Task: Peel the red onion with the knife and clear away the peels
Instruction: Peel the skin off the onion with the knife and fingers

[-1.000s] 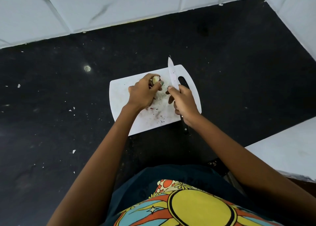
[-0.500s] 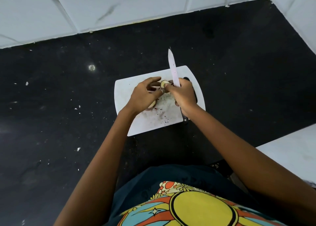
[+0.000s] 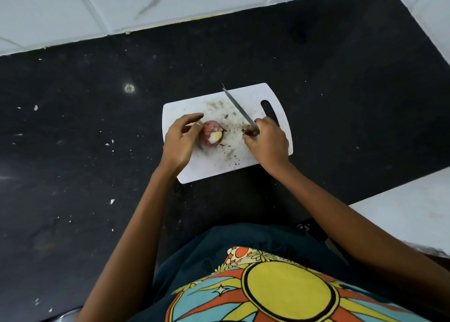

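From the head view, your red onion (image 3: 211, 133) sits on the left half of the white cutting board (image 3: 246, 161), which lies on the black tabletop (image 3: 341, 83). Its skin is dusky pink-red, and a patch on the side facing you is already bared to pale, creamy flesh; a small dark tip pokes out on its right side. Your left hand (image 3: 180, 141) rests just beside the onion on its left, fingers (image 3: 192, 117) relaxed and released, with one fingertip touching the top of the skin. Your right hand (image 3: 267, 144) is clenched around the handle of the knife (image 3: 239, 108), whose blade angles up and to the left over the board, well apart from the onion. The same hand pinches a dark piece of peel (image 3: 248, 132) against the handle end. Small dark flecks and reddish smears are scattered across the board between your two hands. White crumbs dot the tabletop to the left.
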Tool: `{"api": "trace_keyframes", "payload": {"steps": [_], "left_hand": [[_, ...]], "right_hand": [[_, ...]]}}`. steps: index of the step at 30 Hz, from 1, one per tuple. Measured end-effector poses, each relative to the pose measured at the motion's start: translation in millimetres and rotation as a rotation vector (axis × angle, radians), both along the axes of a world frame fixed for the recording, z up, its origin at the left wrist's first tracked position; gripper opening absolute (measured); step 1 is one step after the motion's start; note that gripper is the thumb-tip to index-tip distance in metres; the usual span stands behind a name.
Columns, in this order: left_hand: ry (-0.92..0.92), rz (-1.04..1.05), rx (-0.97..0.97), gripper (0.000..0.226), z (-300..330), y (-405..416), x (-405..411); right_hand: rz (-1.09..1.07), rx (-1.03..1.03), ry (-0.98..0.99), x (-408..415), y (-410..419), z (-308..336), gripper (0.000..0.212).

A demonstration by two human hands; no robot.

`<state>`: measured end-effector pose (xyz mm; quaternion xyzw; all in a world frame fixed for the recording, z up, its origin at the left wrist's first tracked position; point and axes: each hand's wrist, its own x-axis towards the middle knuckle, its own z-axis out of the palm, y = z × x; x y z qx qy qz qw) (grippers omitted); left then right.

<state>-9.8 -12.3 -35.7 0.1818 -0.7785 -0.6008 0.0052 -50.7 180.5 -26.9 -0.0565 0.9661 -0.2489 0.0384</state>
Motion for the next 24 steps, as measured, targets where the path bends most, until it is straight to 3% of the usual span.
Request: {"api": "trace_keyframes", "payload": {"steps": [4, 10, 14, 17, 20, 24], "left_hand": [[-0.029, 0.115, -0.118, 0.026, 1.5, 2.2, 8.8], [-0.141, 0.251, -0.171, 0.031, 19.0, 17.3, 14.9], [-0.209, 0.235, -0.139, 0.035, 27.5, 23.5, 12.3], [-0.211, 0.213, -0.116, 0.029, 31.6, 25.1, 10.3], [-0.170, 0.177, -0.072, 0.019, 33.6, 21.8, 6.3], [-0.110, 0.062, -0.041, 0.032, 31.0, 15.8, -3.2]], "right_hand": [[-0.021, -0.030, -0.042, -0.9, 1.2, 3.1, 0.023], [-0.024, -0.292, -0.156, -9.9, -16.3, 20.7, 0.029], [0.045, -0.361, -0.392, -15.9, -31.7, 30.1, 0.040], [0.075, -0.404, -0.535, -16.2, -38.1, 31.0, 0.035], [-0.002, -0.511, -0.631, -16.7, -37.1, 32.2, 0.034], [-0.113, -0.611, -0.685, -14.0, -28.4, 37.1, 0.047]]}}
